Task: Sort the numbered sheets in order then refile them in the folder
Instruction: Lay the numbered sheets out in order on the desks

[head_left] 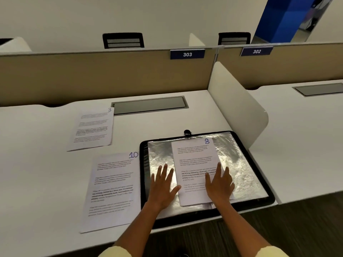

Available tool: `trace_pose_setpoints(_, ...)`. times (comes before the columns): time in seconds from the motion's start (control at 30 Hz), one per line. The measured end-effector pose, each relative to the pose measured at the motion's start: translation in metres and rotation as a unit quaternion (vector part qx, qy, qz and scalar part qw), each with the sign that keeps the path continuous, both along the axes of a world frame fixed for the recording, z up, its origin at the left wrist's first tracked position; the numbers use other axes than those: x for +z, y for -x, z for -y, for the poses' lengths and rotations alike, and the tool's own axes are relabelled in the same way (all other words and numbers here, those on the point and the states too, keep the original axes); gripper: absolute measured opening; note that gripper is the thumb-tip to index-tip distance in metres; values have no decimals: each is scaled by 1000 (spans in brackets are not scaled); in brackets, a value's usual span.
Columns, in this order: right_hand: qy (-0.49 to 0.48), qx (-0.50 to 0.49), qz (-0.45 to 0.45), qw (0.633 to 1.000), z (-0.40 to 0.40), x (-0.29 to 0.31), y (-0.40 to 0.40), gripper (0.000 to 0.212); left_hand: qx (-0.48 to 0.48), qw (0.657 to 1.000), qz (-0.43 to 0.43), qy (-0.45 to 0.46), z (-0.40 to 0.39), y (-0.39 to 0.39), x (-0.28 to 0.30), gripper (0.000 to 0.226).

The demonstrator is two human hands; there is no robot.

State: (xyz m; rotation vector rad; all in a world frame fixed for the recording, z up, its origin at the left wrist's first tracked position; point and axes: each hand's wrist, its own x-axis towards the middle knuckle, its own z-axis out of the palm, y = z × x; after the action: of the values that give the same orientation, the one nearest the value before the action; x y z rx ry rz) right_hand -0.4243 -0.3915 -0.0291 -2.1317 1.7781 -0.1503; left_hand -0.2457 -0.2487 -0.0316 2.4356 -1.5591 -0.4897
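Clearly the sorting is only partly under way, as far as I can judge: the folder (246,158), a black-edged case with a crinkled silvery lining, lies open in the lower middle of the frame at the desk's (37,164) near edge, and a small stack of sheets rests on it with the sheet marked 8 (194,156) on top, other edges peeking out beneath its lower end. The left hand (163,184) lies flat with fingers spread on the silvery lining just left of that stack, thumb touching the sheet's edge; the right hand (220,182) presses flat, fingers straight, on the lower right part of sheet 8, gripping nothing. Two sheets are laid out apart: the sheet marked 10 (113,190) just left of the folder in the lower left, and the sheet marked 3 (92,128) farther up, left of centre. Most numbers look unplaced, nothing is in order, and refiling remains
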Motion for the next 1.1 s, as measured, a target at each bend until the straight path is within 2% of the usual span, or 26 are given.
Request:
trace_pose_setpoints(0.13,0,6,5,1000,17,-2,14,70,19,999,-1,-35,9,11,-7,86)
trace_pose_setpoints(0.23,4,2,27,1000,28,-1,18,66,29,999,-5,-45,11,18,-9,86)
trace_pose_setpoints(0.47,3,-51,168,985,38,-6,23,53,45,997,-7,-54,13,24,-14,80)
trace_pose_setpoints(0.63,2,-98,263,960,41,-7,31,35,58,997,-18,-56,12,28,-11,79)
trace_pose_setpoints(0.77,20,-112,284,952,39,-6,36,15,63,997,-33,-44,11,31,-11,78)
trace_pose_setpoints(0.97,18,-155,281,947,34,2,39,14,62,996,-61,-17,4,32,-8,76)
trace_pose_setpoints(1.1,22,-168,322,932,23,21,36,14,65,991,-109,29,-3,27,-1,70)
